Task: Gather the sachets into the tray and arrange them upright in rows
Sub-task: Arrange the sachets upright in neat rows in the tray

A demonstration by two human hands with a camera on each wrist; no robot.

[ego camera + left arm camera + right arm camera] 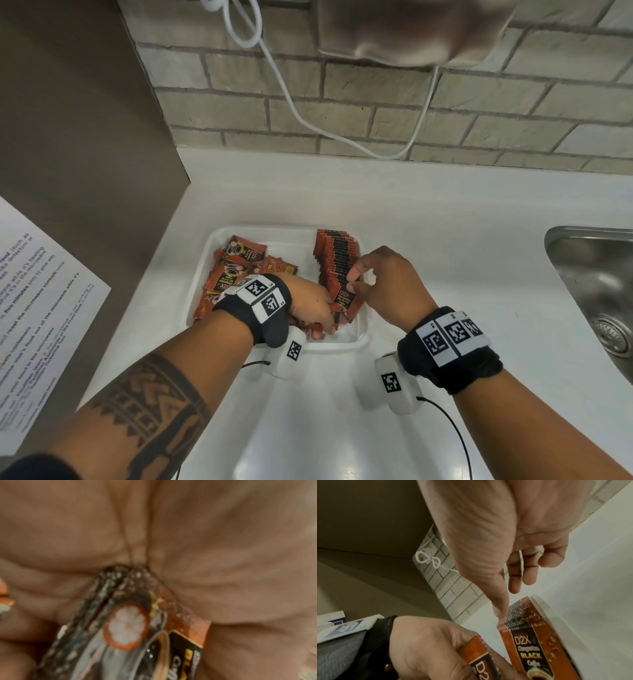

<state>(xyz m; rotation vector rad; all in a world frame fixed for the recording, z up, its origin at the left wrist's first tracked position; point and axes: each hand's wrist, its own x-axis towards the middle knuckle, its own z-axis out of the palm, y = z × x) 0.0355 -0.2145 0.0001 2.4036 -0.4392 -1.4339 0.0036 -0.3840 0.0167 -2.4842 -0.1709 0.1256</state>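
A white tray [284, 229] sits on the counter. Several red and black coffee sachets [239, 270] lie loose in its left half. A row of upright sachets [337, 257] fills its right side, front one facing me [529, 649]. My left hand [320, 329] is at the tray's front and grips a small bunch of sachets [126, 626] in its curled fingers [426, 642]. My right hand [352, 281] hovers over the near end of the row. Its thumb tip [500, 613] rests on the serrated tops, and the fingers hang loosely above, holding nothing.
A steel sink [589, 274] lies at the right edge of the white counter [445, 222]. A brown panel [85, 120] with a printed notice [44, 291] stands on the left. A white cable [308, 120] hangs on the brick wall behind.
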